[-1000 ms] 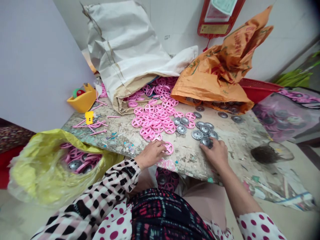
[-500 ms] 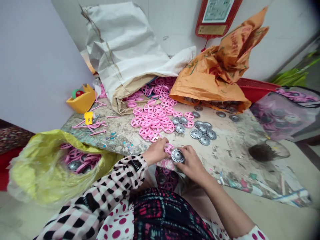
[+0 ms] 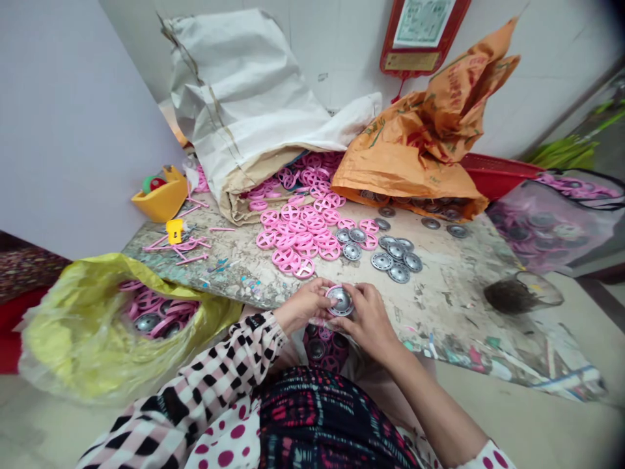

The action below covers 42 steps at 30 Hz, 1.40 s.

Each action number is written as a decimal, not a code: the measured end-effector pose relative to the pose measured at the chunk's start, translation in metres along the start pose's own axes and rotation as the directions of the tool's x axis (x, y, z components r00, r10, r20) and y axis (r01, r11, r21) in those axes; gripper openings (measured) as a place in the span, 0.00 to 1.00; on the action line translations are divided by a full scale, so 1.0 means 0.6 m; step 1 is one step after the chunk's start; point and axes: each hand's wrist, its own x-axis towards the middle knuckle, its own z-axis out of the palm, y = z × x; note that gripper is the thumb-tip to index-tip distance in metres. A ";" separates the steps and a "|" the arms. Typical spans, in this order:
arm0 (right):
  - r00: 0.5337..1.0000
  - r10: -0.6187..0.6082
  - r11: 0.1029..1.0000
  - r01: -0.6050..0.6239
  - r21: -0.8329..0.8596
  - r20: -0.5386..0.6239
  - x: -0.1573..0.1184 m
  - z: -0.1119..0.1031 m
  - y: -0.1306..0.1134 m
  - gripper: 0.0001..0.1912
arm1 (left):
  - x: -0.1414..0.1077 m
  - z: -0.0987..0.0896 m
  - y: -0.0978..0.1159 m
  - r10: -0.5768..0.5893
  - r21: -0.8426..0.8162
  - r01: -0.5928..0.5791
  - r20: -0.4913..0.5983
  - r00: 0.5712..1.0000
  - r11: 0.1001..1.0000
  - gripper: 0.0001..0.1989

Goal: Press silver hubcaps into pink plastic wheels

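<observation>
**Held part:** round grey metal disc (image 3: 340, 301) seated on a pink plastic spoked wheel (image 3: 328, 306), pink rim showing at its left edge.

**Grip:** hands together, both clamped on the pair. Left hand (image 3: 305, 306), checked sleeve, holds the wheel side; right hand (image 3: 371, 319), polka-dot sleeve, pinches the disc rim.

**Location:** lower centre of frame, held just past the near edge of a worn, paint-stained tabletop (image 3: 449, 312).

**Containers:**
- Lower left: yellow-green plastic bag (image 3: 58, 332), holding pink wheels and grey discs.
- Upper centre: white-and-tan paper sack (image 3: 234, 111), lying on its side, pink wheels heaped at its mouth.
- Upper right: orange woven sack (image 3: 405, 163), grey discs at its mouth.
- Far right: transparent plastic bag (image 3: 547, 221), holding pink and grey parts.
- Below the table edge: pink and grey parts in a heap (image 3: 322, 348); holder hidden.

**Tabletop:** loose pink wheels (image 3: 297, 234) centre, loose grey discs (image 3: 398, 264) right.

**Writing:** red-framed wall plaque (image 3: 420, 39) and orange sack print, both unreadable.

**Change:** disc was apart from the wheel, in the right hand; now on the wheel.
</observation>
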 end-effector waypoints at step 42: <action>0.933 0.097 0.949 -0.191 0.250 0.347 -0.051 -0.002 -0.006 0.13 | -0.004 -0.048 0.021 0.433 0.942 -0.080 -0.074 0.899 0.326 0.13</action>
